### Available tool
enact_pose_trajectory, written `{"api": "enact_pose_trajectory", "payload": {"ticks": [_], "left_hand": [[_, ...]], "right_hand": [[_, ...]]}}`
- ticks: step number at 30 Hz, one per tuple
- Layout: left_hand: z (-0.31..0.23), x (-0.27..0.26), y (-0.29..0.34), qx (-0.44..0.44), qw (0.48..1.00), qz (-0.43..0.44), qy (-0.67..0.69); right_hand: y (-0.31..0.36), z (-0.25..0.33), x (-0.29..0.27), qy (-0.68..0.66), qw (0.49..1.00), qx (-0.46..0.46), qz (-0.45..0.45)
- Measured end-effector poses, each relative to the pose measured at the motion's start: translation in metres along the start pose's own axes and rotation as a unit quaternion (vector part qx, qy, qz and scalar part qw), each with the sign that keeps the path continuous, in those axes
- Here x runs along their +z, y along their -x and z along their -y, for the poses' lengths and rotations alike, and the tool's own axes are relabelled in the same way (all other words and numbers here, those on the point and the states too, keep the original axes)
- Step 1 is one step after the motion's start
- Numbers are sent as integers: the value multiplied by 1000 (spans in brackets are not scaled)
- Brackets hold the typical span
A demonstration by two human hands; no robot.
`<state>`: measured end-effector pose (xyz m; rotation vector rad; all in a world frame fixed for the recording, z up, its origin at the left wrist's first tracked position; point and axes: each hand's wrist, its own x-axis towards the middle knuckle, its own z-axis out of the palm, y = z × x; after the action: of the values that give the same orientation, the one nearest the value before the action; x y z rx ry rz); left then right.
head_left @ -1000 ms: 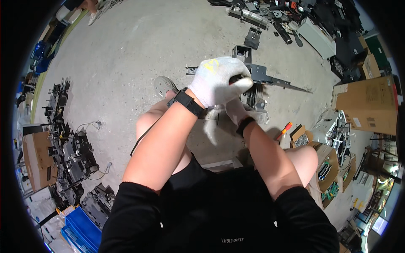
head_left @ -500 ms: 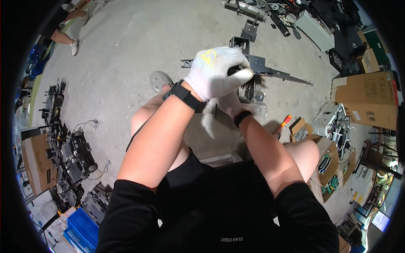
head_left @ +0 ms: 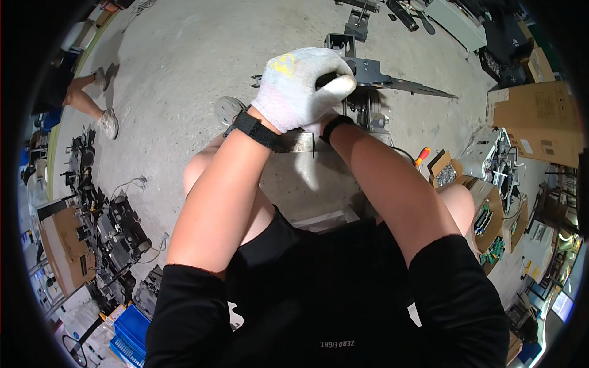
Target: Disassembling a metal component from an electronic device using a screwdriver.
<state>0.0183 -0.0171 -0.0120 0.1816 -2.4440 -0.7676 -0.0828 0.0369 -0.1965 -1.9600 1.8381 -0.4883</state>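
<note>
The dark metal frame point(head_left: 368, 72) sits on the concrete floor point(head_left: 190, 67), its long thin arm reaching out to the right. The left hand point(head_left: 300, 86), in a white glove, is at the frame's left side and hides part of it. Its grip is narrow — fingers curled, thumb near the forefinger — but I cannot tell whether anything is held. The right hand point(head_left: 317, 125) is mostly hidden behind the left one, close to the frame's near left side; I cannot tell how its grip stands.

To the right of the frame and nearer the body are a red-and-yellow handle point(head_left: 423, 156) and, just past it, a small box of metal bits point(head_left: 445, 173). A big cardboard box point(head_left: 537, 122) stands well right of the frame. Far left of it — a row of black machine parts point(head_left: 119, 227).
</note>
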Motion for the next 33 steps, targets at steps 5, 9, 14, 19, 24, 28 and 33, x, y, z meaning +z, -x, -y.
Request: {"api": "enact_pose_trajectory", "payload": {"ticks": [5, 9, 14, 19, 24, 28, 33], "left_hand": [[4, 9, -6, 22, 998, -55, 13], [1, 7, -5, -7, 999, -37, 28], [-5, 17, -18, -2, 999, 12, 36], [-2, -3, -1, -30, 999, 24, 13], [-8, 13, -17, -7, 999, 14, 33], [-10, 12, -16, -21, 999, 33, 13], [-3, -5, 6, -15, 1000, 26, 5]], "right_hand": [[-17, -5, 1, -80, 996, 22, -12], [-30, -8, 17, 84, 996, 3, -35], [-15, -48, 28, -252, 963, 50, -76], [-19, -5, 10, -46, 994, 45, 93], [-33, -64, 43, -31, 993, -17, -111], [-32, -66, 56, 15, 996, -32, -81], [-19, -19, 56, -95, 994, -47, -27]]}}
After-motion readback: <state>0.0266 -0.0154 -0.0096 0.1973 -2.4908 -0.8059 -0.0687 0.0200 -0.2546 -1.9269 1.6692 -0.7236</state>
